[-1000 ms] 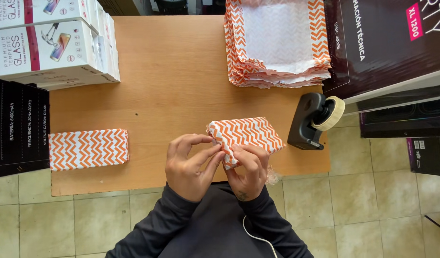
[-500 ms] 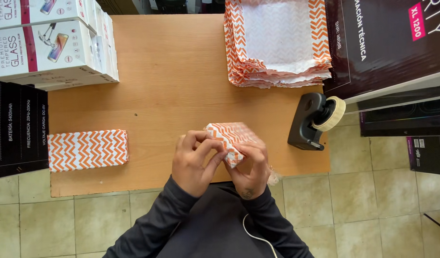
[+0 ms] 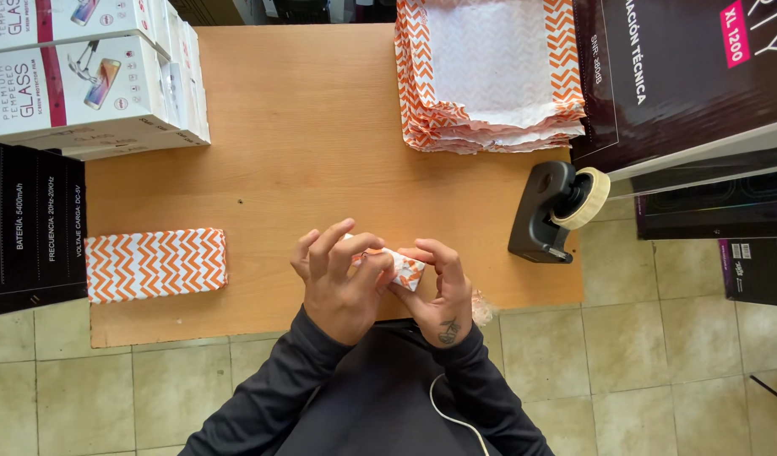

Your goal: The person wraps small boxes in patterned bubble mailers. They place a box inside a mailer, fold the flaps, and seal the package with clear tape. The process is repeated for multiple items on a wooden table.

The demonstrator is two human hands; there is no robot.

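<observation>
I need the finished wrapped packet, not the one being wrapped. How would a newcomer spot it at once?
Start at the wooden table and go to its near left corner, below the white boxes. The wrapped packet lies flat there alone, a closed rectangle in orange-and-white zigzag paper, away from both hands, unlike the loose paper stack at the far right.

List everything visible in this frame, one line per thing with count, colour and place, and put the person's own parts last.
wrapped box in hand: one, orange and white zigzag paper, mostly hidden between both hands at the near table edge.
finished wrapped box: one, orange and white zigzag, lying flat at the table's left near corner.
wrapping sheets: one stack, orange zigzag borders with white middles, far right of the table.
tape dispenser: one, black with a beige roll, right table edge.
white boxes: a stack, white, far left corner.
dark boxes: several, black, right of the table; more on the left.
table: one, light wood.
left hand: on the box.
right hand: on the box.
</observation>
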